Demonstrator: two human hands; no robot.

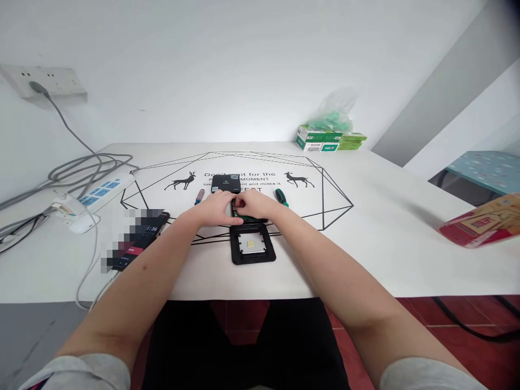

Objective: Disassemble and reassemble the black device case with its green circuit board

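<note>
A small black case with a green circuit board (236, 214) inside lies on the table, largely covered by my hands. My left hand (217, 209) grips its left side, thumb along the near edge and fingers toward the far edge. Over the board, my right hand (257, 205) is closed with its fingertips curled together; whatever they pinch is hidden. Just nearer to me lies a black square cover (234, 254) with a silver metal plate and a yellowish patch. Behind my left hand is a flat black box (224, 183) with small labels.
Two screwdrivers flank my hands: one with a reddish handle (200, 195), one green (281, 196). A phone (142, 241), a power strip (106, 192) and cables lie left. Green-and-white boxes (320, 138) stand at the back; a red-and-tan package (481, 222) is far right.
</note>
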